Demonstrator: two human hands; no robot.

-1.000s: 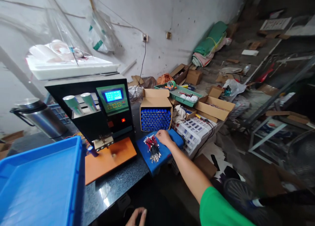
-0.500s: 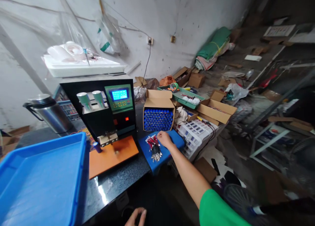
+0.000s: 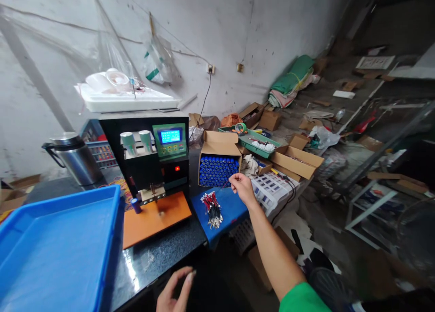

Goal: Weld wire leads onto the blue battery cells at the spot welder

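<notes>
My right hand [image 3: 241, 186] is closed in a pinch at the front of the battery box. A thin dark reddish wire lead [image 3: 226, 183] sticks out from its fingertips. Below and to the left, a bundle of red and black wire leads [image 3: 213, 210] with white connectors and bare metal ends lies on a blue mat [image 3: 233, 203]. My left hand [image 3: 176, 289] is low in the view, in front of the table edge, its thumb and forefinger curved towards each other with no object visible between them. One blue cylindrical battery cell [image 3: 136, 206] stands upright on the orange plate [image 3: 152, 226] of the spot welder [image 3: 149, 153].
A large blue tray [image 3: 54, 253] takes up the left of the table. Behind the mat is a cardboard box [image 3: 220, 142] full of blue cells. A white plastic basket [image 3: 268, 192], a green tray [image 3: 254, 139] and open cartons [image 3: 295, 160] crowd the right. A steel jug [image 3: 76, 158] stands back left.
My right hand has moved from the wire bundle up and to the right, with a lead now showing at its fingertips. My left hand has risen further into view. The camera has shifted slightly.
</notes>
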